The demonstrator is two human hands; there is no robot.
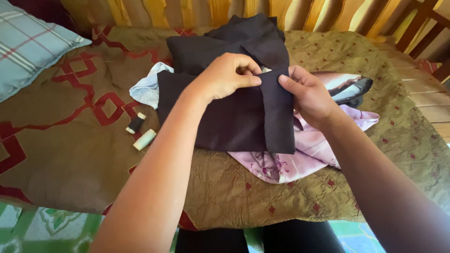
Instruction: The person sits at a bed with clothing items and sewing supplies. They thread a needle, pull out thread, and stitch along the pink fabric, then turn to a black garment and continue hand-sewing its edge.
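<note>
A dark, almost black garment [225, 119] lies folded on a brown bedspread [65, 140]. My left hand [225, 77] pinches its upper edge between thumb and fingers. My right hand [307, 96] grips the same fold just to the right, thumb on top. Under the dark cloth a pale pink flowered fabric [290, 161] sticks out toward me, and a light blue cloth [147, 86] shows at its left.
Two thread spools lie left of the garment, one dark [136, 123] and one cream [145, 139]. A checked blue pillow [28, 49] sits at the far left. A dark glossy object [349, 86] rests right of my right hand. A wooden frame [422, 33] stands at the far right.
</note>
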